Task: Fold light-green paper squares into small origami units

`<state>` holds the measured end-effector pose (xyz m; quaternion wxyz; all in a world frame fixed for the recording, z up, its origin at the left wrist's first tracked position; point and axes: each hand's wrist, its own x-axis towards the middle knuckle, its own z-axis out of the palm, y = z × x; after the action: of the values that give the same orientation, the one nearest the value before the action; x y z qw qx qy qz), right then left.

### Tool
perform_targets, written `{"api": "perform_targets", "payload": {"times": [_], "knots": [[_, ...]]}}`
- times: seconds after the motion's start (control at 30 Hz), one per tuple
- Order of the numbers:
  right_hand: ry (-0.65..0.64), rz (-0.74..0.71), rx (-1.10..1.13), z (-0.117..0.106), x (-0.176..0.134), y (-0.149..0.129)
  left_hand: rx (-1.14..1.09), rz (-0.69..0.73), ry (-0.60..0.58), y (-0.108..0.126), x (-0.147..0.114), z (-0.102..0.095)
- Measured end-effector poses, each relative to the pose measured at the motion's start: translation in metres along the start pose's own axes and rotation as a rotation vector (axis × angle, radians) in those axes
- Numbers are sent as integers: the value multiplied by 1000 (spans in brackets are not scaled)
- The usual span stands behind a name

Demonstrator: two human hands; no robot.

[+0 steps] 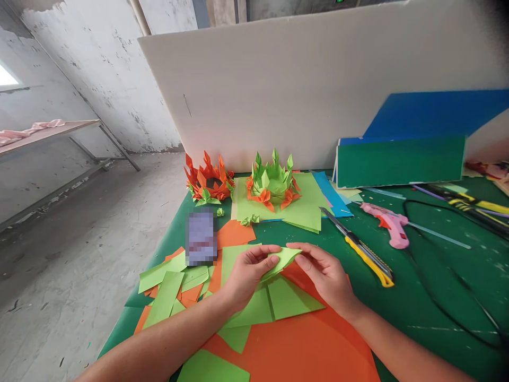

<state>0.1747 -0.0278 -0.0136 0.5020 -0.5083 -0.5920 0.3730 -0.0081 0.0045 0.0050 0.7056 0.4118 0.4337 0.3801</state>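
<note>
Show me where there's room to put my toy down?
Try the bare table between the right hand, knife and cord. A smaller gap sits between the knife and glue gun. It's crowded left, with paper scraps; below the left hand, where sheets overlap; and at the back, around the orange crown and green crown.

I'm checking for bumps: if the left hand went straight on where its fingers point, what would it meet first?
Beyond the folded light-green paper it pinches, the left hand would probably meet the right hand first, though depth is uncertain.
</note>
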Motion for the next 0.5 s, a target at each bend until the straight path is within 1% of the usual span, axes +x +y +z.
{"api": "perform_targets", "payload": {"times": [0.13,0.27,0.4,0.5], "knots": [[24,-17,-29,2,1,-3,8,40,33,0,-1,2],[58,-112,-81,5,0,-3,56,131,40,-2,-3,6],[90,-224,-181,8,-3,-3,79,232,61,-4,-7,9],[118,-314,-253,8,-6,-5,105,203,23,-5,-8,10]]}}
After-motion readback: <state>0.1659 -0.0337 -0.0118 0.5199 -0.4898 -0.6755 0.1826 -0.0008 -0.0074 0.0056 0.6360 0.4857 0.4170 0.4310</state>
